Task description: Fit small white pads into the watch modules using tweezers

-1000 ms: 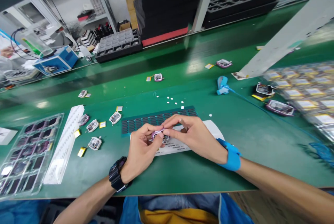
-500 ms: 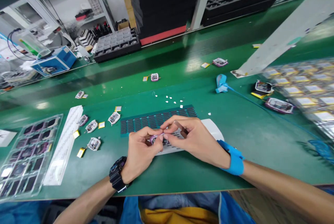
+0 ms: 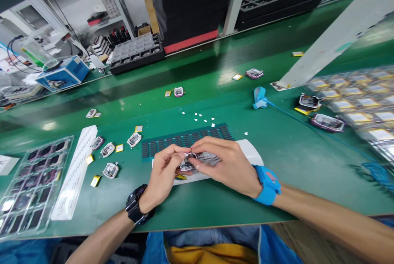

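Both hands pinch one little watch part (image 3: 186, 163): left hand (image 3: 163, 178) grips its side, right hand (image 3: 224, 165) presses on top. Best hold it steady over the white sheet (image 3: 250, 155) below.

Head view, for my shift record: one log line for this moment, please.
left hand: holds small module | right hand: pinches module top | under: white sheet | surface: green bench

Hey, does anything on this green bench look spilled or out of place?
Yes: small white scraps lie scattered on the green bench beyond the dark sheet, loose rather than gathered. Both hands, left hand and right hand, pinch one small module.
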The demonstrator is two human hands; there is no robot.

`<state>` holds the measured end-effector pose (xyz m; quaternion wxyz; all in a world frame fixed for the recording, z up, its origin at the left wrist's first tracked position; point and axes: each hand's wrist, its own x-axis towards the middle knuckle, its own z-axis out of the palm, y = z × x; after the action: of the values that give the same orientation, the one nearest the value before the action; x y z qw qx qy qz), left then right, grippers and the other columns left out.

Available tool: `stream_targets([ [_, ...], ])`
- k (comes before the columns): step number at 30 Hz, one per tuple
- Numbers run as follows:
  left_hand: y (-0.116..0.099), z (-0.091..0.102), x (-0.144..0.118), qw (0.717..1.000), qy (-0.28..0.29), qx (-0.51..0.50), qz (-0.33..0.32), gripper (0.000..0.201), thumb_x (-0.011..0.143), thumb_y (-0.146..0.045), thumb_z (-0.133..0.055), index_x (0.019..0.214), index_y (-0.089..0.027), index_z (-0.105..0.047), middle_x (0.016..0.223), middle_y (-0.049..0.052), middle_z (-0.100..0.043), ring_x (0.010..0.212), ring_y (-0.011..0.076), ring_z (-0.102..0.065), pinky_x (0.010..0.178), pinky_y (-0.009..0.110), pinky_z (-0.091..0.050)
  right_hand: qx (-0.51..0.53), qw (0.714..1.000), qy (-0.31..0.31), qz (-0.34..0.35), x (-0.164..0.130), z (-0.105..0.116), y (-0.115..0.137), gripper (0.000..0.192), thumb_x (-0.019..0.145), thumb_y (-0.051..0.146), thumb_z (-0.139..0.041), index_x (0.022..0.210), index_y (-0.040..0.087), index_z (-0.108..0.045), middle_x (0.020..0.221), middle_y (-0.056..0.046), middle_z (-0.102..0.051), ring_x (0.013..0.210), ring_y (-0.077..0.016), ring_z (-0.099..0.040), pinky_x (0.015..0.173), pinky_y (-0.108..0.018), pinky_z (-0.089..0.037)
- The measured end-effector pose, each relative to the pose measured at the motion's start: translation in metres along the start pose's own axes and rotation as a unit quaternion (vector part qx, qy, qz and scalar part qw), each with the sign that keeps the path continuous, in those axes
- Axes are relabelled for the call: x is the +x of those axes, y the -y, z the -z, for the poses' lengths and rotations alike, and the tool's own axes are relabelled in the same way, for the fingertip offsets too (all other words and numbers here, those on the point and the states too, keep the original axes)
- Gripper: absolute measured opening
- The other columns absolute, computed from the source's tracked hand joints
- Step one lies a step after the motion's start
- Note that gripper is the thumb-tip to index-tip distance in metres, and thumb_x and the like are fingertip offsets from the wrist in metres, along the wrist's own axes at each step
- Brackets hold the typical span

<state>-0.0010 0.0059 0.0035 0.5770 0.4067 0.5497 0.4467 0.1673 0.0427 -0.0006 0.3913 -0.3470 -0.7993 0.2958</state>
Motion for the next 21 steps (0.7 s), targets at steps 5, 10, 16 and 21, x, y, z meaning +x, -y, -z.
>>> stream_targets([
  [5, -0.002, -0.002, -0.004, 0.999, 0.004, 0.043, -0.023, 0.021, 0.080, -0.033, -0.063, 0.087, -0.017, -0.074, 0.070, 0.002, -0.070, 0.062, 0.0130, -0.060, 0.056, 0.022, -0.050, -0.038, 0.999, 0.002, 0.039, -0.003, 0.000, -0.003, 0.013, 0.089, 0.018, -0.057, 0.083, 0.020, -0.068, 0.086, -0.006, -0.073, 0.076, -0.0172, -0.068, 0.070, -0.029, -0.055],
  [10, -0.003, -0.002, -0.005, 0.999, 0.019, 0.031, -0.026, 0.022, 0.080, -0.033, -0.066, 0.089, -0.015, -0.072, 0.077, 0.004, -0.074, 0.063, 0.0119, -0.062, 0.060, 0.021, -0.051, -0.015, 0.997, 0.011, 0.070, -0.002, 0.002, -0.004, 0.017, 0.092, 0.019, -0.055, 0.082, 0.019, -0.069, 0.087, -0.007, -0.073, 0.076, -0.0170, -0.068, 0.068, -0.028, -0.055],
  [16, -0.008, 0.000, -0.004, 0.998, 0.046, 0.042, -0.018, 0.034, 0.082, -0.038, -0.066, 0.109, -0.017, -0.067, 0.090, 0.006, -0.075, 0.072, 0.0134, -0.065, 0.063, 0.022, -0.054, 0.059, 0.997, 0.004, -0.056, 0.010, 0.021, -0.010, 0.053, 0.098, 0.054, -0.037, 0.074, 0.019, -0.068, 0.093, -0.008, -0.072, 0.084, -0.0185, -0.067, 0.073, -0.031, -0.051],
  [21, -0.003, -0.001, 0.006, 0.995, 0.073, 0.033, 0.059, 0.047, 0.074, -0.041, -0.074, 0.112, -0.015, -0.066, 0.087, 0.006, -0.074, 0.064, 0.0124, -0.066, 0.056, 0.022, -0.055, 0.163, 0.968, 0.058, -0.184, 0.002, 0.051, -0.024, 0.077, 0.088, 0.077, -0.020, 0.061, 0.018, -0.062, 0.070, -0.004, -0.062, 0.061, -0.0132, -0.057, 0.060, -0.029, -0.048],
])
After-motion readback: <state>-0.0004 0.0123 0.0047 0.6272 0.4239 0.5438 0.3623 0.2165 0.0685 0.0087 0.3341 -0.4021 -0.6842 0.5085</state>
